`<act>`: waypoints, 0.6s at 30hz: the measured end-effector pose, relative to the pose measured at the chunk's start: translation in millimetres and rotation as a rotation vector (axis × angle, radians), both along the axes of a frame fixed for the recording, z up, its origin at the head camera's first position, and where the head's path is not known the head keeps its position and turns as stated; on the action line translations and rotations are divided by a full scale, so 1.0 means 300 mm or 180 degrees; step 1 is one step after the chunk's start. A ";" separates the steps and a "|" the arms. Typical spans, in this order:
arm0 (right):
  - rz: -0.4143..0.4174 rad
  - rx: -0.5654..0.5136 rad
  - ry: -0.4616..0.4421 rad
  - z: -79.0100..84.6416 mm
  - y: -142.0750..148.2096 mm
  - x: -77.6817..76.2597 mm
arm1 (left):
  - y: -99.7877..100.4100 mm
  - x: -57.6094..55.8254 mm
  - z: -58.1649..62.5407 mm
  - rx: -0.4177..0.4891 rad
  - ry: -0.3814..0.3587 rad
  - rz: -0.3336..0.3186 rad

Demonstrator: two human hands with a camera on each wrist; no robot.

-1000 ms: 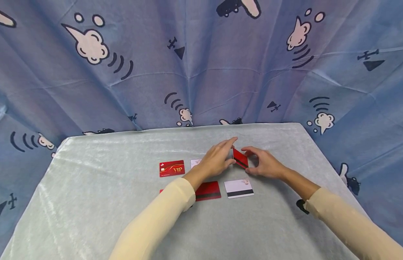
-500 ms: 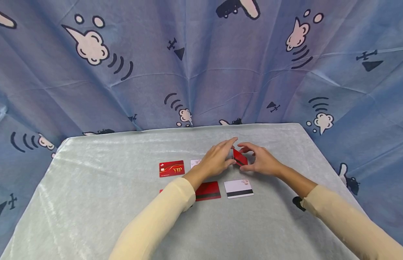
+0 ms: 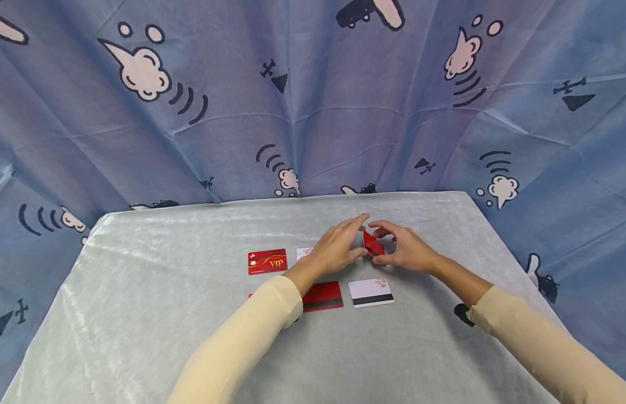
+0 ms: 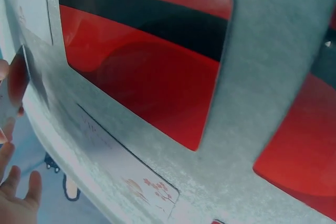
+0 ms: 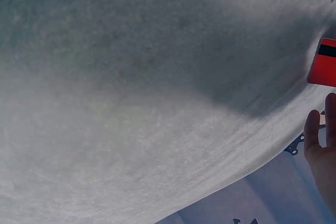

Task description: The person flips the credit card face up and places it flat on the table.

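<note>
A red card with a black magnetic stripe (image 3: 373, 244) stands tilted up between both hands at the back of the table. The left hand (image 3: 335, 247) holds its left edge, thumb low and a finger at the top corner, with the index finger stretched out. From the other side, the right hand (image 3: 408, 251) grips the card by thumb and fingers at the right edge. In the right wrist view only part of this card (image 5: 324, 66) shows, near some fingers (image 5: 320, 137). The left wrist view catches the card (image 4: 17, 85) at its left border, seen nearly edge-on.
Around the hands several cards lie flat on the pale cloth-covered table (image 3: 141, 314): a red VIP card (image 3: 267, 262), a striped red card (image 3: 324, 296), a striped white card (image 3: 371, 293). A flowered white card (image 4: 128, 163) is mostly hidden by the left wrist. Behind hangs a blue printed curtain (image 3: 338, 123).
The right hand has shifted slightly left along the raised card, its thumb and fingers covering more of the right edge. The left hand and the flat cards stay put.
</note>
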State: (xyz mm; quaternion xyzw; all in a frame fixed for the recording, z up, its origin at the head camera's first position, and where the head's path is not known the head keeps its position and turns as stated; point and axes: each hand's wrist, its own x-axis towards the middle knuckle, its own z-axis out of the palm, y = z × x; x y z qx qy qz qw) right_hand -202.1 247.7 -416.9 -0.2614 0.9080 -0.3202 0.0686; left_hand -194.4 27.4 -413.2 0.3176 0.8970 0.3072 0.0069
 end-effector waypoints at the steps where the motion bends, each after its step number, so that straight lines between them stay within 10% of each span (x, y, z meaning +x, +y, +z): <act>1: -0.0006 0.0001 -0.0001 0.001 0.000 -0.002 | -0.002 0.000 0.000 0.0011 -0.0021 0.0011; 9: -0.0063 -0.0017 0.0049 0.031 -0.004 -0.017 | -0.011 -0.005 -0.007 0.0137 -0.0205 0.0165; 18: -0.0075 -0.0114 0.0170 0.094 -0.019 -0.029 | 0.003 0.002 -0.004 0.0699 -0.1061 0.0419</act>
